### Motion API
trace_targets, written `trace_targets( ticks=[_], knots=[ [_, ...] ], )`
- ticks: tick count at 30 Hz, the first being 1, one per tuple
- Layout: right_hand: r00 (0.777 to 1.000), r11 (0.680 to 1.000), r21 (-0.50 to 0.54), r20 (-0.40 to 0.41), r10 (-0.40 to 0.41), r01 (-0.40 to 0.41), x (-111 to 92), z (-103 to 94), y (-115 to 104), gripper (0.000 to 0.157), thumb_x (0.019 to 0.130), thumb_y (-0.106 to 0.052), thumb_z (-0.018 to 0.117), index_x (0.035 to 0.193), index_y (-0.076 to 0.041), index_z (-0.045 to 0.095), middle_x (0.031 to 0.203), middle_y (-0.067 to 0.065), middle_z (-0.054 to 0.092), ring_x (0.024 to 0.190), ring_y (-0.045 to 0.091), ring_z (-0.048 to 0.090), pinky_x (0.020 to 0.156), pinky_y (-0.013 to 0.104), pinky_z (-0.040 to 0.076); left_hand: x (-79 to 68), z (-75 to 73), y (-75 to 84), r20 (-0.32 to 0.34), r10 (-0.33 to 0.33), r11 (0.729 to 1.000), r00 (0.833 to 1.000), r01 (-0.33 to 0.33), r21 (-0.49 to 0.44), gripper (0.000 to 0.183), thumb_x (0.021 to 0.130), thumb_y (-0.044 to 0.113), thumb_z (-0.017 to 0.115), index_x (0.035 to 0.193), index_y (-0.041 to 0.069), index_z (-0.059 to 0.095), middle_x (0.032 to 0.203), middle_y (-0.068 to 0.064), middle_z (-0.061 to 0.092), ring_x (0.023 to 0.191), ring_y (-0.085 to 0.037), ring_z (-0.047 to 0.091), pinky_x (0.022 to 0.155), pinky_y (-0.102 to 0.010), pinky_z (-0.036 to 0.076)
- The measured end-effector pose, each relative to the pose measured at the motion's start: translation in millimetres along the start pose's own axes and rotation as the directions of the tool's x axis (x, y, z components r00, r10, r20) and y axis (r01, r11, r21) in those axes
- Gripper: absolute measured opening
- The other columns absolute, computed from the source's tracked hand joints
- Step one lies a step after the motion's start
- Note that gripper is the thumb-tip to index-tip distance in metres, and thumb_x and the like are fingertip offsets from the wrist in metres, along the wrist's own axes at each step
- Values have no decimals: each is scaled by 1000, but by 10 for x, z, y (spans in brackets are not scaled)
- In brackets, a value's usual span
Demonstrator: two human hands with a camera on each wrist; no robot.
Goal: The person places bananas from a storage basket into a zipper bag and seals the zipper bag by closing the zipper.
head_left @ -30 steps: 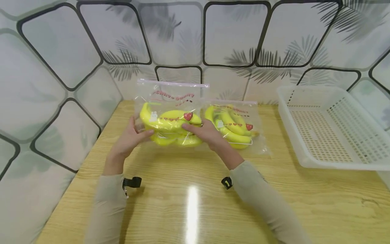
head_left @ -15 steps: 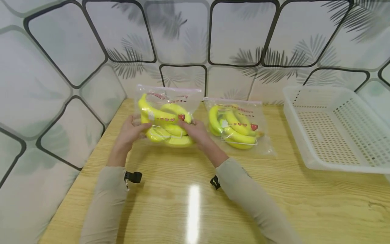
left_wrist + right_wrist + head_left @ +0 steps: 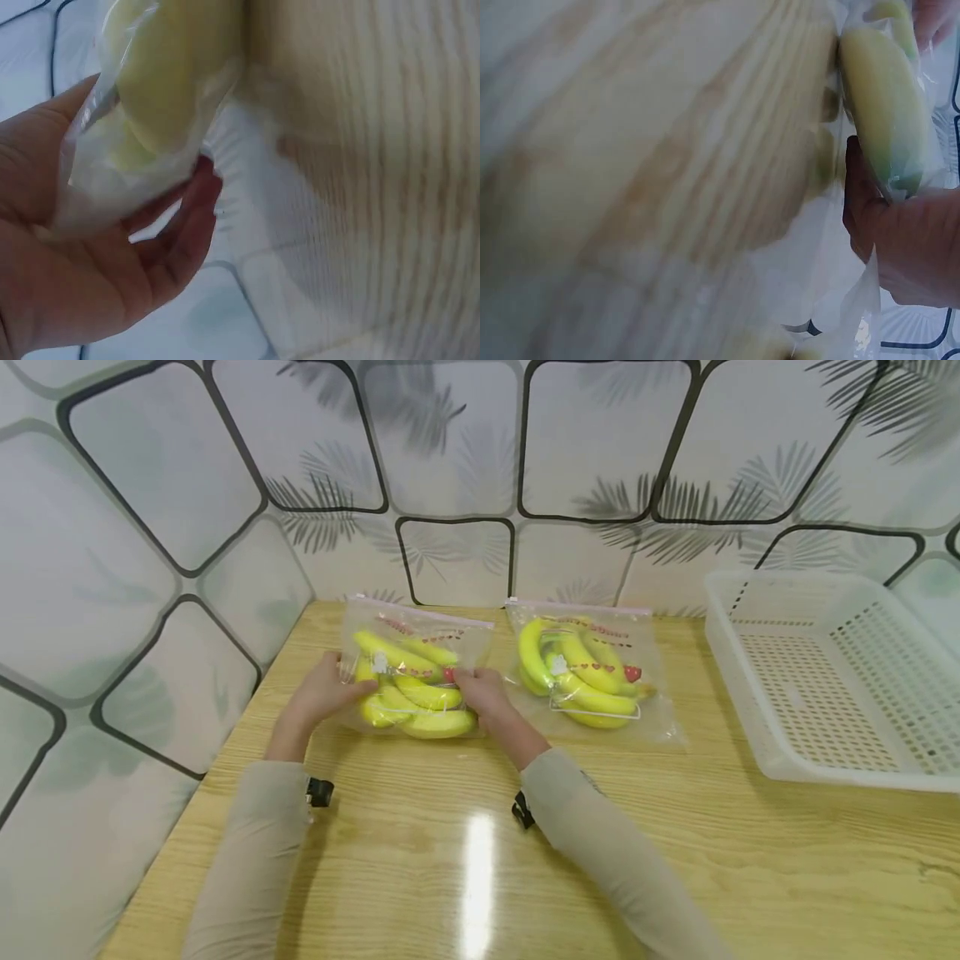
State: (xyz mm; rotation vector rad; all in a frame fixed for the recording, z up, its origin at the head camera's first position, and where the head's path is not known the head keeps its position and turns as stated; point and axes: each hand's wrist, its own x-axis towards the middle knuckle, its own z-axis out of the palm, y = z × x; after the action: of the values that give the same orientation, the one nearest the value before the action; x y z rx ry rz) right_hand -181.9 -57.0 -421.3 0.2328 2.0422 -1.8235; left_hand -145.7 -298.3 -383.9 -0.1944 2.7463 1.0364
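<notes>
A clear zip bag of bananas is held between both hands, low over the left part of the table. My left hand grips its left side, thumb in front; in the left wrist view, the fingers curve behind the plastic. My right hand grips the right side, its thumb on the front near the printed heart. In the right wrist view a banana shows through the plastic above that hand. A second bag of bananas lies on the table just to the right.
A white perforated plastic basket stands at the right of the wooden table. A patterned wall covering rises behind the table and along its left side.
Both hands have lowered the left bag toward the table, and it now leans back more. It has moved away from the second bag, which it overlapped before.
</notes>
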Motion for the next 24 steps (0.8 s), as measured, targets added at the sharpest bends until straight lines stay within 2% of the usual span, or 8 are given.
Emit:
trace_targets(
  ticks=[4, 6, 9, 12, 14, 16, 21, 24],
  knots=[
    [989, 965, -217, 2, -148, 144, -41, 62, 14, 78, 95, -23, 61, 156, -1, 17, 152, 28, 31, 129, 39, 47, 105, 46, 46, 26, 114, 65, -101, 54, 963, 993, -24, 270, 86, 96, 33, 61, 153, -8, 11, 147, -41, 27, 133, -58, 31, 106, -67, 35],
    [967, 878, -409, 66, -245, 250, -95, 95, 11, 90, 94, -25, 63, 160, -11, 3, 158, 30, 14, 135, 46, 39, 106, 52, 44, 45, 183, 87, -99, 124, 933, 987, -82, 351, 79, 99, 33, 56, 154, -7, 15, 153, -38, 18, 138, -58, 23, 109, -67, 31],
    [929, 625, -692, 210, -303, 361, -183, 137, -4, 94, 96, -40, 61, 160, -18, -5, 161, 28, -10, 146, 50, 14, 112, 60, 32, 71, 265, 94, 9, 180, 897, 984, -168, 409, 74, 105, 39, 43, 156, -5, 13, 160, -33, 5, 145, -55, 9, 114, -68, 19],
    [925, 351, -862, 293, -241, 365, -222, 155, -9, 91, 97, -63, 46, 161, -20, -2, 162, 21, -20, 151, 41, -6, 118, 63, 17, 107, 308, 83, 147, 146, 883, 978, -196, 426, 80, 105, 53, 30, 157, -2, 2, 161, -30, -8, 147, -53, -3, 115, -70, 8],
    [932, 220, -913, 300, -205, 342, -209, 155, -2, 94, 94, -73, 36, 161, -18, 1, 162, 17, -21, 151, 36, -13, 119, 62, 11, 142, 322, 63, 184, 106, 886, 977, -177, 429, 84, 103, 59, 26, 158, 1, -2, 161, -28, -12, 147, -52, -5, 114, -71, 6],
    [936, 119, -940, 294, -194, 319, -176, 148, 6, 96, 92, -79, 26, 161, -16, 1, 163, 12, -23, 151, 32, -18, 120, 60, 4, 187, 331, 40, 190, 91, 890, 977, -166, 425, 85, 102, 62, 23, 158, 3, -3, 161, -26, -13, 147, -51, -6, 114, -71, 6],
    [906, -29, -936, 348, -240, 351, -43, 118, 27, 94, 92, -79, 16, 160, -18, -5, 165, 6, -19, 150, 24, -21, 122, 53, -6, 283, 349, 11, 177, 96, 888, 979, -165, 429, 88, 101, 65, 20, 158, 3, -4, 161, -26, -15, 147, -51, -7, 114, -71, 6],
    [881, 9, -905, 413, -231, 426, 35, 90, 34, 86, 95, -76, 17, 160, -24, -6, 166, 8, -14, 152, 25, -15, 123, 52, -1, 326, 355, 5, 178, 104, 881, 979, -174, 440, 88, 101, 66, 18, 158, 3, -5, 161, -26, -16, 147, -51, -7, 114, -72, 6]
  ],
)
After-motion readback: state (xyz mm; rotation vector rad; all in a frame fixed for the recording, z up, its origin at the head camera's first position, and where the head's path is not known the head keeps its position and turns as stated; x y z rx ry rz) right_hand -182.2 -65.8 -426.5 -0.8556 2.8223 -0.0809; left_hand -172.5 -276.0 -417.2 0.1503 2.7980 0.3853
